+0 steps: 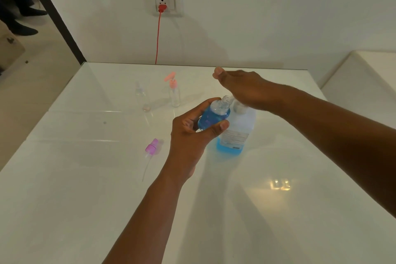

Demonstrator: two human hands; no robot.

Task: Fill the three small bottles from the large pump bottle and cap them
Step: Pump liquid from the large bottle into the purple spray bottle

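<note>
My left hand (192, 133) grips a small clear bottle (214, 114) that is mostly full of blue liquid, tilted with its open neck under the pump spout. My right hand (246, 88) lies palm down on the pump head of the large pump bottle (237, 133), which stands on the table with a little blue liquid at its bottom. A second small bottle (175, 96) with a pink pump cap stands further back. A third small clear bottle (141, 92) stands to its left, faint and blurred. A purple spray cap (151, 148) with its dip tube lies on the table to the left.
The glossy white table (85, 199) runs up to a white wall. A red cable (158, 38) hangs from a wall socket (165, 2) down behind the table. A small pale cap (146, 108) lies near the back bottles. A person's legs stand at far left.
</note>
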